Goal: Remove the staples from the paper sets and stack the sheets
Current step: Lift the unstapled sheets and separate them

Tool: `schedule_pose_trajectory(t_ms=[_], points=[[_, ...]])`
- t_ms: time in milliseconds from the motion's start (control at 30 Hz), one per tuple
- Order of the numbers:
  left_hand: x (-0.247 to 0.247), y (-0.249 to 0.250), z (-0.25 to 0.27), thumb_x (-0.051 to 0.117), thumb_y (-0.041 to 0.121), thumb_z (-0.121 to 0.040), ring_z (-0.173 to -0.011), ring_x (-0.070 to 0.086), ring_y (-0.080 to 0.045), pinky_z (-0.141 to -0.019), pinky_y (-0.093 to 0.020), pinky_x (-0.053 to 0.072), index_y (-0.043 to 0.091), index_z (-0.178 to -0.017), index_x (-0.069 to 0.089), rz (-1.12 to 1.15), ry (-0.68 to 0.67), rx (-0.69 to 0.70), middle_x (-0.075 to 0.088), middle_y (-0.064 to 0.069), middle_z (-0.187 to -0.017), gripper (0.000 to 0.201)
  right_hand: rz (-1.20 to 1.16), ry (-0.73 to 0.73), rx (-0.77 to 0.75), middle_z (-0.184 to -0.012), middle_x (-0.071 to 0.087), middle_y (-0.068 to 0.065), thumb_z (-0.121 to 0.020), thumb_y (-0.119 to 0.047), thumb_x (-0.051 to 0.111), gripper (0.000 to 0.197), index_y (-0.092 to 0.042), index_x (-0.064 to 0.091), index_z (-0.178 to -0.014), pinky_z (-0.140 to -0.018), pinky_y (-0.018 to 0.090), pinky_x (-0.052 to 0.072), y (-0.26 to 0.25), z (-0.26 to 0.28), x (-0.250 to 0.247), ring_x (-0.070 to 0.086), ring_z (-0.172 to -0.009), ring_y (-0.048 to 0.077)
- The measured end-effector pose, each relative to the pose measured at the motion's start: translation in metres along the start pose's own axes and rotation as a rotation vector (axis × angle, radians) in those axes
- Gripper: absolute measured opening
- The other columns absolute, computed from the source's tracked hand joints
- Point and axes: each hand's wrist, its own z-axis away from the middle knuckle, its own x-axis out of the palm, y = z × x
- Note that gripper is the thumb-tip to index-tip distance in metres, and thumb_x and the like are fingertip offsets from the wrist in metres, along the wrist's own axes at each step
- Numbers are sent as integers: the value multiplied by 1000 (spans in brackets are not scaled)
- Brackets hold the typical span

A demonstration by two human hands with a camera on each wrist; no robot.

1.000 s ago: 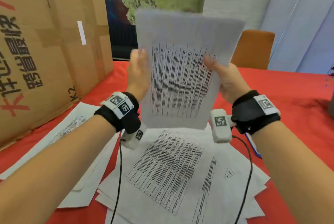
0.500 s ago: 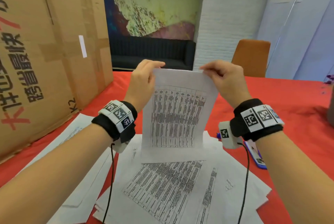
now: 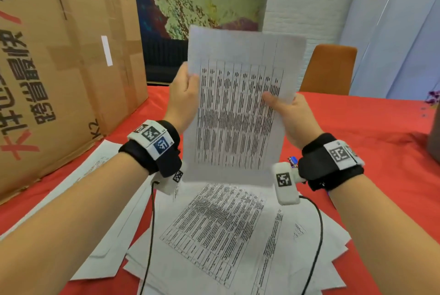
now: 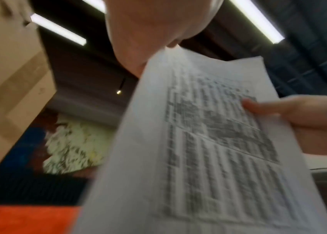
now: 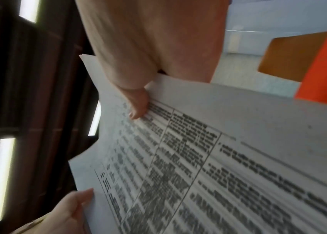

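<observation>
A printed paper set (image 3: 238, 113) with table text stands upright in the air above the table. My left hand (image 3: 184, 99) grips its left edge, thumb on the front. My right hand (image 3: 289, 116) grips its right edge, thumb pressed on the printed side. The left wrist view shows the paper set (image 4: 208, 150) blurred, with my right hand (image 4: 290, 114) at its far edge. In the right wrist view my right thumb (image 5: 138, 104) lies on the paper set (image 5: 218, 166) and my left hand (image 5: 72, 207) holds the other edge. A loose pile of sheets (image 3: 226, 235) lies below. I see no staple.
A large cardboard box (image 3: 59, 68) stands at the left on the red tablecloth (image 3: 369, 123). More sheets (image 3: 95, 168) lie beside the box. A small blue object (image 3: 293, 160) peeks out near my right wrist. An orange chair (image 3: 328, 68) stands behind the table.
Half a second ago both hands pinched the set's top edge with its bottom on the pile. Now the set is lifted clear and the hands hold its side edges.
</observation>
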Motion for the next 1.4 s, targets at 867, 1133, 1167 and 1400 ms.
schedule_pose_trajectory(t_ms=[867,1133,1167,1400], points=[[-24,-74,85,44,3,-89,-58,42,-17,-56,-27,29,15,-67,52,-421,-445,-482,47,0,-64,26,1619,-138,1012,-118,64,14,-90,-38,56,46,-4,62,-120,-81,28,45,114,38,-153,60,-110,27],[1,-56,100,41,1,-84,-51,23,-16,-50,-28,13,14,-63,38,-436,-431,-417,30,1,-57,25,314,486,272,-85,57,3,-79,-11,65,37,-4,52,-112,-60,26,43,66,-8,-69,54,-71,17],[3,-54,102,41,1,-84,-51,23,-16,-49,-28,14,14,-62,36,-440,-430,-399,30,1,-57,26,131,477,226,-79,54,1,-81,-3,62,29,-6,53,-108,-57,25,44,61,-12,-49,52,-66,13],[6,-52,105,41,9,-88,-57,38,-19,-53,-29,26,-2,-78,58,-497,-420,-326,52,-14,-65,22,26,385,167,-82,58,-1,-78,-22,68,22,-18,55,-95,-72,35,48,68,-25,36,55,-73,15]])
